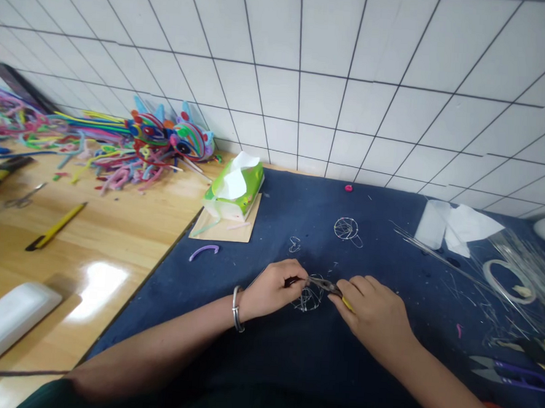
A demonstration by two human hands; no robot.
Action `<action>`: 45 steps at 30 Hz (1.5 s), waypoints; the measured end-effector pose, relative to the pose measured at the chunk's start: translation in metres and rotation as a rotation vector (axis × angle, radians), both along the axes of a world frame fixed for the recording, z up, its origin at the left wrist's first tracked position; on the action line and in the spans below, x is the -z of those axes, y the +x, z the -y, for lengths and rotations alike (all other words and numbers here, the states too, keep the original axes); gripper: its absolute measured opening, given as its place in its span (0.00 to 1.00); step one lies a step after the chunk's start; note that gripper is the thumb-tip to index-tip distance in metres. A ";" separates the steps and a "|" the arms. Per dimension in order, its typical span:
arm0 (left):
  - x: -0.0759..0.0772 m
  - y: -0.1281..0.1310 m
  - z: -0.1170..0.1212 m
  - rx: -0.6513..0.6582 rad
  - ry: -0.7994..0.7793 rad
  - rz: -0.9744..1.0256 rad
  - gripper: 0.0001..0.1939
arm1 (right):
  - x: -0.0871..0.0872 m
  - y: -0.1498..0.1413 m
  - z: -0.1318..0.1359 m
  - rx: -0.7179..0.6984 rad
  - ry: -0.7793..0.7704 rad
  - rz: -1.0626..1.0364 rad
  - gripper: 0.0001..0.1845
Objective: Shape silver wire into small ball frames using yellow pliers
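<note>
My left hand (271,288) rests on the dark blue mat (254,344), its fingers pinched on a small ball of thin silver wire (310,298). My right hand (373,313) is closed on yellow-handled pliers (328,287), whose jaws reach left to the wire ball, right by the left fingertips. A silver bangle (236,309) circles my left wrist. Farther back on the mat lie another round wire ball (345,228) and a small wire scrap (294,245).
A green tissue pack (234,192) sits on a thin board at the mat's left edge, with a purple curved piece (204,251) nearby. Colourful pipe cleaners (119,148), a yellow utility knife (55,227) and scissors (21,199) lie on the wooden table. Wire strands (518,262), white paper (456,224) and purple snips (511,374) are at right.
</note>
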State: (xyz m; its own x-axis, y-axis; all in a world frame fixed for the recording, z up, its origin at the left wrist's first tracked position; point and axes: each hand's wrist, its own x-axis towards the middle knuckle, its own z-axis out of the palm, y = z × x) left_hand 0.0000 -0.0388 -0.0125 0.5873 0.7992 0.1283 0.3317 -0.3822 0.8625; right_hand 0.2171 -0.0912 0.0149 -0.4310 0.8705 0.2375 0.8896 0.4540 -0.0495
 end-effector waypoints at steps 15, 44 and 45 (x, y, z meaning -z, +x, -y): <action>-0.001 -0.004 -0.006 0.059 -0.047 -0.002 0.05 | -0.003 0.004 -0.010 -0.045 -0.115 -0.025 0.10; -0.006 -0.007 -0.012 0.236 -0.011 0.024 0.07 | -0.022 0.016 -0.014 -0.193 0.007 0.055 0.09; -0.006 -0.007 -0.012 0.239 -0.008 0.023 0.07 | -0.022 0.015 -0.013 -0.194 0.011 0.049 0.09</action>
State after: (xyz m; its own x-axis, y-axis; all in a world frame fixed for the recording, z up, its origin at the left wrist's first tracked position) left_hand -0.0068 -0.0272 -0.0067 0.7567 0.6391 0.1378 0.2130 -0.4403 0.8722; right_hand 0.2326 -0.0782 0.0368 -0.6019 0.7675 0.2207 0.7866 0.6175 -0.0022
